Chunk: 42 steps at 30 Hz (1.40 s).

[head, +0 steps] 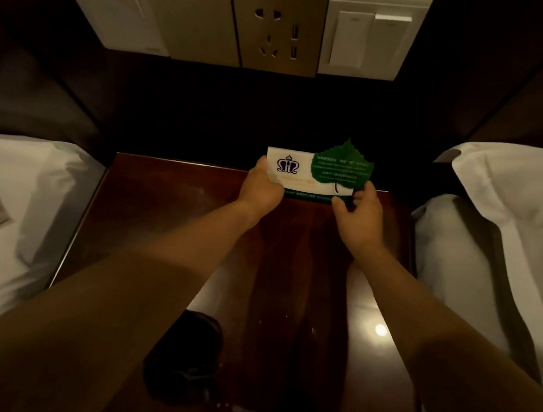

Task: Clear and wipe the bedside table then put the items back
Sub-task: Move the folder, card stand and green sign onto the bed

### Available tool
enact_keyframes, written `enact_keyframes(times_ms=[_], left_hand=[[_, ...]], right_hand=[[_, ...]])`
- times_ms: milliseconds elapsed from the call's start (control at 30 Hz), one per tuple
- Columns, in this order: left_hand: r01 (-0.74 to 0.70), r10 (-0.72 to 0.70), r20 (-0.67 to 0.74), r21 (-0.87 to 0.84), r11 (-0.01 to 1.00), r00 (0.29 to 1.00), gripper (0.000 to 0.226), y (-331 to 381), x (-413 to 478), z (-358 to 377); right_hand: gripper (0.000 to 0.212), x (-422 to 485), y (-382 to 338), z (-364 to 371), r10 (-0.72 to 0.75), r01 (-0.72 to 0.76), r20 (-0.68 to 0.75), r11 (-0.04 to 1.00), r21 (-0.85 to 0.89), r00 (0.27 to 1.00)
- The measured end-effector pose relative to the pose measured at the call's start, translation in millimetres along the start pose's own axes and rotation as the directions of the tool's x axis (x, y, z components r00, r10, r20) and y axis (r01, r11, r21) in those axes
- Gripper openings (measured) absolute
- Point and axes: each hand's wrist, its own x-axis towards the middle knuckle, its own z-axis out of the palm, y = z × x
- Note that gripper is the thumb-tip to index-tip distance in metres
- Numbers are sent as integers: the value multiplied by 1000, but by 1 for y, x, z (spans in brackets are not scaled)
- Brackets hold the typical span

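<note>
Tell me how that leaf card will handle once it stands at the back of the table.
The card looks thin and light: both hands, left hand and right hand, pinch it by the edges. Upright on the glossy table, it may tip or slide easily.

Your left hand: bare, no glove, no ring visible.
Your right hand: bare, no glove.
Your forearms: uncovered, no sleeves, no watch or band.

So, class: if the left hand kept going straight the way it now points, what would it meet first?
The left hand points away from the person, already gripping the card. Beyond that lies the dark wall behind the bedside table, probably next, though depth is unclear.
</note>
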Motion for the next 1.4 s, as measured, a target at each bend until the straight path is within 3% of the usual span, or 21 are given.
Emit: enact_keyframes(times_ms=[100, 400, 867, 1133, 1267, 1400], left_hand=[[38, -43, -76, -66, 997, 996, 46, 1, -10, 6], [138, -171, -219, -158, 978, 961, 48, -13, -61, -20], [227, -401, -423, -404, 886, 813, 48, -112, -168, -170], [231, -533, -590, -510, 828, 607, 49, -208, -253, -284], [312, -611, -654, -526, 791, 445, 53, -260, -303, -349], [410, -636, -692, -498, 764, 342, 64, -313, -352, -412]], right_hand=[[40, -3, 0, 3, 31, -30, -4, 994, 107, 1000], [32, -39, -21, 16, -56, 51, 37, 988, 143, 998], [40, -162, -125, 140, -184, 146, 261, 976, 159, 948], [33, -281, -186, 257, -209, 146, 432, 974, 175, 877], [34, -349, -220, 323, -227, 155, 561, 972, 174, 796], [30, -418, -248, 381, -234, 161, 659, 972, 170, 715]])
